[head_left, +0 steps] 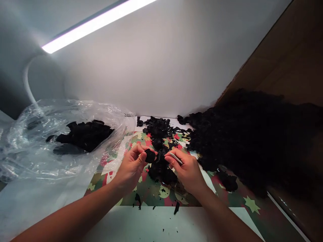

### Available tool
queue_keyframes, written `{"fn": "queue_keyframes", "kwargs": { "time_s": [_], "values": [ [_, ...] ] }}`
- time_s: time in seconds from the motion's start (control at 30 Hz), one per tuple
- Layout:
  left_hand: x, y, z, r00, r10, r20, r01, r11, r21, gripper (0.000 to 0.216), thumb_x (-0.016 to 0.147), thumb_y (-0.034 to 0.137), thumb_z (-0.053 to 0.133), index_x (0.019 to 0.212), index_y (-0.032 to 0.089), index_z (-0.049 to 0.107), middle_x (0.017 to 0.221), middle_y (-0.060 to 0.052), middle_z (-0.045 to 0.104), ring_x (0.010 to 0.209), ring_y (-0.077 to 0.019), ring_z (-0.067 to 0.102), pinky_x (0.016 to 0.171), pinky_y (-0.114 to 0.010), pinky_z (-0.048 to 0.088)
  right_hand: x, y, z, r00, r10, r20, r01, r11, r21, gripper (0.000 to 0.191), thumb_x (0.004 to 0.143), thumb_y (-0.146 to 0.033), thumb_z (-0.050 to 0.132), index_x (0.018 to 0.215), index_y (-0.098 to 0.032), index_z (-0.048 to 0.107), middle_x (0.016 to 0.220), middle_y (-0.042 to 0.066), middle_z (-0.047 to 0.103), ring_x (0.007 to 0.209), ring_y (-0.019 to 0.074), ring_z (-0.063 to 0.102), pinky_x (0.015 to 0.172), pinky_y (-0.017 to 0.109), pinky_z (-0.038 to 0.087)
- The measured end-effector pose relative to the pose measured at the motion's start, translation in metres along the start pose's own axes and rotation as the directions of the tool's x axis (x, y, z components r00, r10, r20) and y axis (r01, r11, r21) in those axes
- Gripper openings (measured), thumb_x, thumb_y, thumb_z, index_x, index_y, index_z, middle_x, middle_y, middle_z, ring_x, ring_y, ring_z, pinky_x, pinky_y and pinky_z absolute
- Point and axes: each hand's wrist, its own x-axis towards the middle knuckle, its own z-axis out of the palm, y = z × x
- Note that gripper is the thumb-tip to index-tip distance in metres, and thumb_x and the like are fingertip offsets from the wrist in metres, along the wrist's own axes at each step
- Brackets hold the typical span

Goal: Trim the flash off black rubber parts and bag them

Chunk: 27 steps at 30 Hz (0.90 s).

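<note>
My left hand (135, 163) pinches a small black ribbed rubber-like piece (150, 156) between thumb and fingers, raised over the middle of the work surface. Just to its right, my right hand (185, 166) is closed round a slim white pen-like tool (176, 158), whose tip is hidden by my fingers. The two hands are a short way apart. Beneath and between them lies a heap of black pieces and scraps (163, 173); single pieces in it are hard to tell apart.
A clear plastic bag (121, 124) holding black pieces (87, 136) lies left. A large dark pile (234, 141) fills the right, against brown cardboard (282, 64). More scraps (157, 126) lie at the back on a patterned sheet (101, 188). A lit lamp (98, 27) hangs above.
</note>
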Motion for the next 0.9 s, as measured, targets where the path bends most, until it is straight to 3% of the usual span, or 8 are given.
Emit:
{"fn": "queue_keyframes", "kwargs": {
  "time_s": [0.13, 0.2, 0.3, 0.5, 0.6, 0.7, 0.8, 0.9],
  "values": [
    [-0.003, -0.004, 0.002, 0.99, -0.139, 0.017, 0.14, 0.985, -0.097, 0.039, 0.073, 0.043, 0.088, 0.082, 0.018, 0.059, 0.084, -0.002, 0.07, 0.077, -0.014, 0.069, 0.072, -0.024, 0.057, -0.007, -0.012, 0.008, 0.992, -0.1, -0.073, 0.11, 0.984, 0.143, 0.012, 0.093, -0.029, 0.068, 0.104, -0.025, 0.069, 0.091, 0.003, 0.068, 0.081, 0.0185, 0.065, 0.068, 0.027, 0.051],
    [-0.005, -0.005, 0.003, 0.982, -0.185, 0.039, 0.189, 0.973, -0.133, 0.041, 0.073, 0.043, 0.088, 0.097, 0.021, 0.063, 0.082, -0.001, 0.071, 0.073, -0.0135, 0.07, 0.068, -0.023, 0.059, -0.009, -0.014, 0.009, 0.984, -0.145, -0.102, 0.16, 0.975, 0.155, 0.012, 0.098, -0.031, 0.061, 0.098, -0.024, 0.07, 0.089, 0.003, 0.067, 0.081, 0.0185, 0.064, 0.069, 0.028, 0.051],
    [-0.007, -0.003, 0.005, 0.973, -0.22, 0.062, 0.226, 0.967, -0.119, 0.052, 0.075, 0.044, 0.086, 0.116, 0.019, 0.067, 0.089, -0.006, 0.073, 0.08, -0.0155, 0.073, 0.073, -0.022, 0.061, -0.012, -0.012, 0.007, 0.973, -0.133, -0.187, 0.164, 0.973, 0.162, 0.037, 0.106, -0.035, 0.044, 0.086, -0.023, 0.072, 0.088, 0.005, 0.065, 0.081, 0.0191, 0.063, 0.073, 0.032, 0.049],
    [-0.008, -0.001, 0.004, 0.97, -0.231, 0.075, 0.238, 0.967, -0.097, 0.048, 0.071, 0.045, 0.088, 0.106, 0.013, 0.075, 0.097, -0.01, 0.075, 0.093, -0.0209, 0.075, 0.087, -0.025, 0.061, -0.012, -0.008, -0.003, 0.944, -0.029, -0.33, 0.114, 0.963, 0.242, 0.065, 0.108, -0.052, 0.023, 0.082, -0.024, 0.076, 0.107, 0.008, 0.067, 0.103, 0.0253, 0.063, 0.091, 0.041, 0.048],
    [-0.008, -0.001, 0.003, 0.974, -0.212, 0.079, 0.22, 0.97, -0.102, 0.036, 0.075, 0.037, 0.088, 0.1, 0.016, 0.074, 0.104, -0.011, 0.075, 0.095, -0.0224, 0.075, 0.086, -0.029, 0.062, -0.009, -0.01, -0.007, 0.94, -0.001, -0.342, 0.123, 0.934, 0.336, 0.074, 0.106, -0.057, 0.016, 0.082, -0.024, 0.077, 0.092, 0.008, 0.068, 0.084, 0.0225, 0.065, 0.073, 0.037, 0.052],
    [-0.007, -0.002, 0.003, 0.982, -0.183, 0.051, 0.187, 0.978, -0.092, 0.029, 0.075, 0.03, 0.089, 0.096, 0.017, 0.073, 0.101, -0.009, 0.076, 0.093, -0.0223, 0.075, 0.078, -0.028, 0.063, -0.008, -0.011, -0.007, 0.95, 0.041, -0.31, 0.094, 0.908, 0.407, 0.059, 0.106, -0.054, 0.03, 0.086, -0.023, 0.077, 0.089, 0.007, 0.07, 0.071, 0.0191, 0.066, 0.064, 0.034, 0.055],
    [-0.006, -0.003, 0.004, 0.989, -0.146, -0.009, 0.145, 0.988, -0.059, 0.032, 0.066, 0.026, 0.094, 0.088, 0.016, 0.073, 0.091, -0.007, 0.077, 0.084, -0.0197, 0.075, 0.073, -0.027, 0.062, -0.01, -0.012, -0.002, 0.955, 0.002, -0.298, 0.101, 0.938, 0.331, 0.019, 0.098, -0.038, 0.063, 0.099, -0.026, 0.077, 0.099, 0.006, 0.074, 0.086, 0.0217, 0.072, 0.077, 0.035, 0.059],
    [-0.006, -0.006, 0.003, 0.993, -0.11, -0.029, 0.11, 0.994, -0.014, 0.035, 0.06, 0.023, 0.097, 0.082, 0.015, 0.071, 0.085, -0.005, 0.076, 0.075, -0.0164, 0.072, 0.069, -0.026, 0.06, -0.013, -0.015, 0.006, 0.949, -0.027, -0.315, 0.129, 0.942, 0.309, 0.003, 0.09, -0.026, 0.074, 0.093, -0.026, 0.074, 0.099, 0.005, 0.076, 0.089, 0.0211, 0.072, 0.077, 0.033, 0.059]
  ]
}}
